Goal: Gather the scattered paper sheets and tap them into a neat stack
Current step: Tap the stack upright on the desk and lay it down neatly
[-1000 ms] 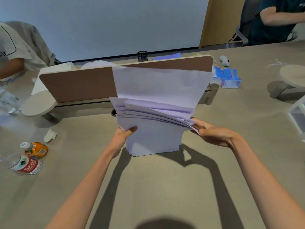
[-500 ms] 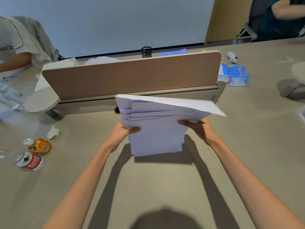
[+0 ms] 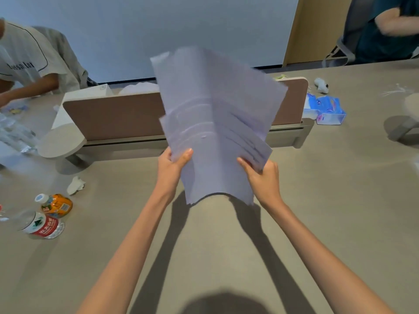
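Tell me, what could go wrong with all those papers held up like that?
The paper sheets are fanned unevenly, and the left hand and right hand grip only their lower sides, so the tall tops might flop over or loose sheets slip out. The bottom edge is bowed, so tapping it on the table could crumple corners.

Bright overhead light is casting hard shadows across the worktop (image 3: 328, 223); paper sheets (image 3: 215, 114) are smearing with motion blur; edges are bowing.
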Demonstrator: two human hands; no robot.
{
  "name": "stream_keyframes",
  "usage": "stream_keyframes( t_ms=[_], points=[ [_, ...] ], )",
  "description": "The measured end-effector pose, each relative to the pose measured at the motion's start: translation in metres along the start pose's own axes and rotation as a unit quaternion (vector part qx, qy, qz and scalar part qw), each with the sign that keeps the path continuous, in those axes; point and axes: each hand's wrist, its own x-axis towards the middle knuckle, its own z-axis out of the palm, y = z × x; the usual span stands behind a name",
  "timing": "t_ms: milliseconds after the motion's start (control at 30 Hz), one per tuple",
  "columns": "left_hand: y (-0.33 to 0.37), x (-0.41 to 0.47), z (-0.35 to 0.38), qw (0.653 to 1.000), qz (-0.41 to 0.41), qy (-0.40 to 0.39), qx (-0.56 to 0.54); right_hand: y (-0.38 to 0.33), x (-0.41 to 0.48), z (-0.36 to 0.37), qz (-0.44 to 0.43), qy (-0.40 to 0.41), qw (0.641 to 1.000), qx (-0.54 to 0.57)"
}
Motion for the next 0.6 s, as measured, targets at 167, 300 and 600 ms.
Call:
stream_keyframes(
  t_ms=[167, 300, 600],
  points=[
    [-0.019, 0.009, 0.002, 1.000, 0.006, -0.016, -0.002, 0.012, 0.003, -0.006, 0.164, -0.058, 0.970, 0.167],
    [-0.023, 0.029, -0.014, 0.999, -0.025, -0.027, -0.024, 0.011, 0.020, -0.013, 0.169, -0.113, 0.956, 0.212],
    [-0.051, 0.039, -0.014, 0.993, -0.109, -0.035, 0.020, 0.023, 0.027, -0.003, 0.171, -0.106, 0.958, 0.205]
  ],
)
